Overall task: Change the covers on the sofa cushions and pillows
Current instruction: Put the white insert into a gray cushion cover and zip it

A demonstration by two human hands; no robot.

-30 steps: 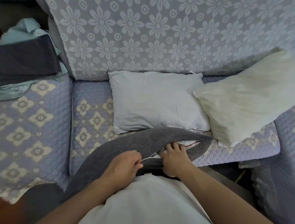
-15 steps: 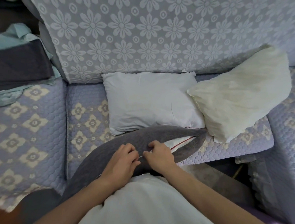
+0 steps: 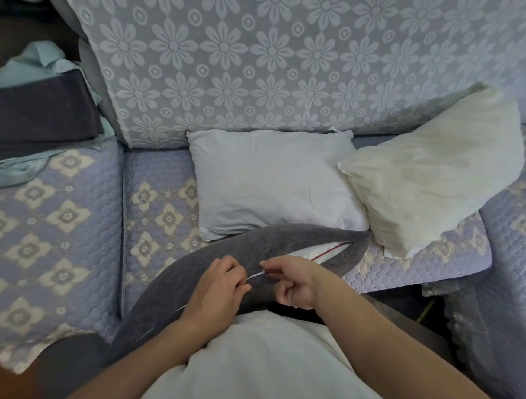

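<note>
A grey cushion cover [image 3: 283, 242] lies across the sofa's front edge against my body, with a white insert [image 3: 320, 251] showing in its open zip slit at the right end. My left hand [image 3: 216, 290] grips the grey fabric beside the zip line. My right hand [image 3: 293, 280] pinches the small zip pull between thumb and fingers, close to the left hand. A bare pale-blue pillow [image 3: 275, 181] lies on the seat behind the cover. A bare cream pillow [image 3: 430, 171] leans beside it to the right.
The sofa back [image 3: 266, 58] wears a lace flower cover and the seat [image 3: 48, 229] a quilted lilac one. Folded dark grey cloth [image 3: 35, 118] sits on light teal fabric [image 3: 33, 61] on the left armrest. Another quilted seat section [image 3: 524, 220] is at the right.
My right hand has moved left along the slit toward my left hand, drawing the zip pull; less of the white insert shows. The view shifted slightly.
</note>
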